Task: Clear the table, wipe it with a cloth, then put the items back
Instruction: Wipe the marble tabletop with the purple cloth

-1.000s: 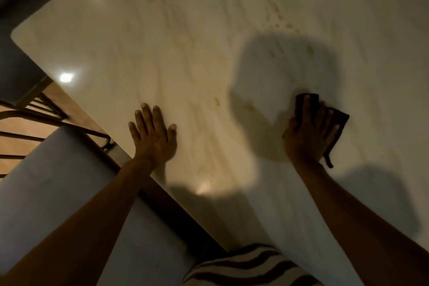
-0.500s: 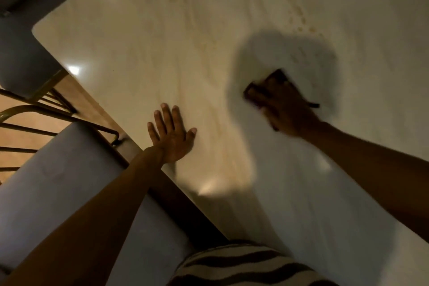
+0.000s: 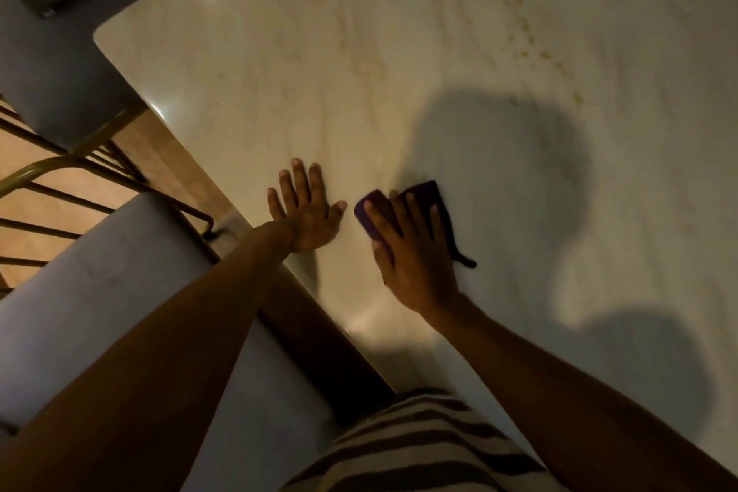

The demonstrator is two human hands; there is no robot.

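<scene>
A pale marble table (image 3: pixel 399 52) fills most of the head view, with faint brownish specks across its far part. My right hand (image 3: pixel 413 248) presses flat on a small dark purple cloth (image 3: pixel 425 194) near the table's near edge; the fingers cover most of the cloth, and a thin loop of it sticks out at the right. My left hand (image 3: pixel 305 212) lies flat on the tabletop just left of the cloth, fingers spread, holding nothing.
A grey upholstered chair (image 3: pixel 100 312) with a brass-coloured metal frame (image 3: pixel 60 168) stands against the table's near left edge. A second grey chair (image 3: pixel 52 64) is at the upper left by the table's rounded corner (image 3: pixel 100 40). Wooden floor (image 3: pixel 48 212) shows between them.
My right hand has swept the cloth from the table's middle right leftward and toward me, ending next to my left hand. My left hand stays planted on the table.
</scene>
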